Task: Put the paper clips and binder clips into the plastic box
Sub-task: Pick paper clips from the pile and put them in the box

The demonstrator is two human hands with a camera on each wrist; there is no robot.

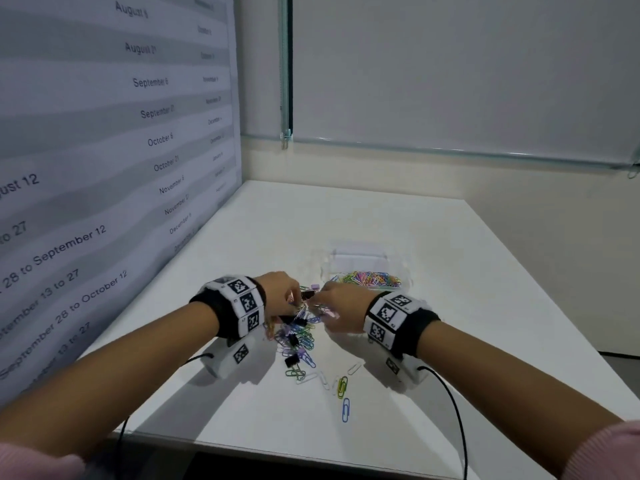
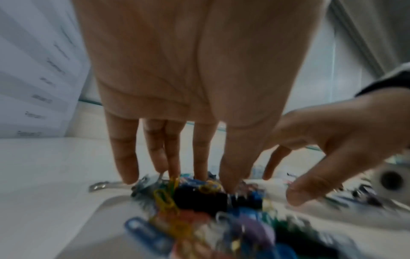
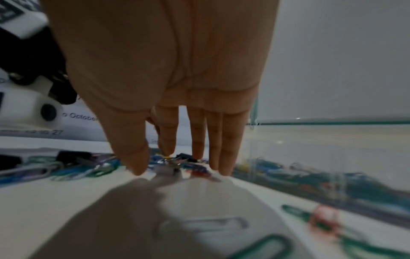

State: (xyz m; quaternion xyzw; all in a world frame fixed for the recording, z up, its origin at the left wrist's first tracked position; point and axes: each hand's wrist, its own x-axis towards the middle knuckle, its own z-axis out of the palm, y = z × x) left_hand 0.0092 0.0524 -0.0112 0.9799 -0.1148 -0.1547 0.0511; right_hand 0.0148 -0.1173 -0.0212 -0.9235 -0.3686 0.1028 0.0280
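Observation:
A heap of coloured paper clips and black binder clips (image 1: 298, 336) lies on the white table (image 1: 433, 258). Just behind it to the right stands the clear plastic box (image 1: 367, 268), holding many coloured paper clips. My left hand (image 1: 280, 297) and right hand (image 1: 337, 306) meet over the far end of the heap. In the left wrist view the left hand (image 2: 215, 182) points straight fingers down onto the clips (image 2: 199, 201). My right hand (image 3: 177, 164) likewise reaches down with straight fingers, thumb apart, touching clips beside the box wall (image 3: 310, 157). Neither hand visibly grips anything.
Stray paper clips lie nearer me: a blue one (image 1: 345, 409), a green-yellow one (image 1: 342, 384) and white ones (image 1: 354, 368). A wall sheet printed with dates (image 1: 104, 168) runs along the table's left side. Wrist cables hang over the front edge (image 1: 462, 441).

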